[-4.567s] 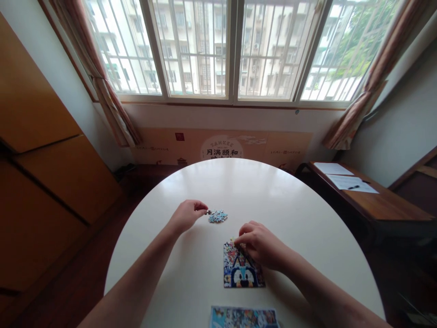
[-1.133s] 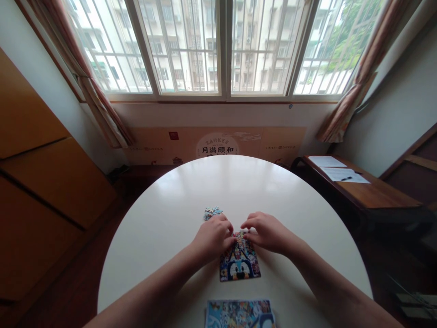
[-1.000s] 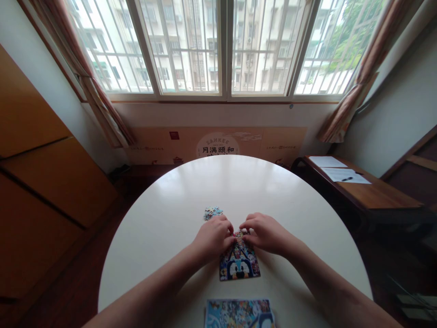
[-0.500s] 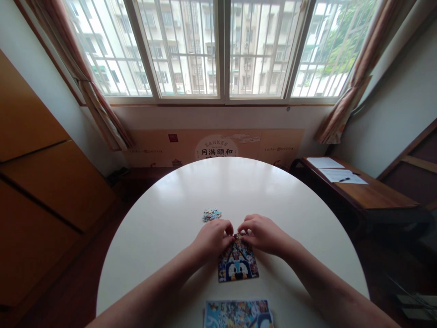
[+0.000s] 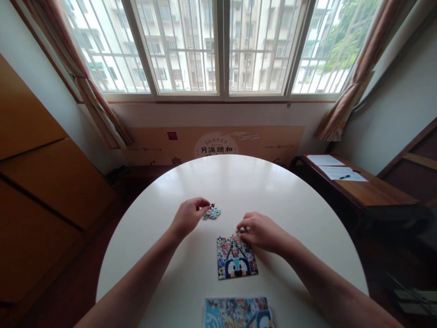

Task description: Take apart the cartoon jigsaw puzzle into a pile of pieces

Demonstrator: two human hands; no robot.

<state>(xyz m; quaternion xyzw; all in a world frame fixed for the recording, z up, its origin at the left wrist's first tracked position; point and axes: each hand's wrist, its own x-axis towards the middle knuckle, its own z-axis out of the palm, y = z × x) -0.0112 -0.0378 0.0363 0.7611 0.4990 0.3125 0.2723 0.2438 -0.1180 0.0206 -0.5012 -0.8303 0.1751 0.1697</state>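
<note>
A small dark puzzle piece [image 5: 212,206] is pinched in the left hand [image 5: 187,216] above a bluish pile of loose pieces [image 5: 212,213] on the round white surface [image 5: 239,182]. The bunched fingertips of the right hand [image 5: 260,231] are pressed on the top edge of the colourful part-built puzzle [image 5: 236,260].

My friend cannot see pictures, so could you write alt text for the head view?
A person's left hand pinches a puzzle piece at a small pile on a round white table, while the right hand touches the top edge of a part-built jigsaw.
</note>
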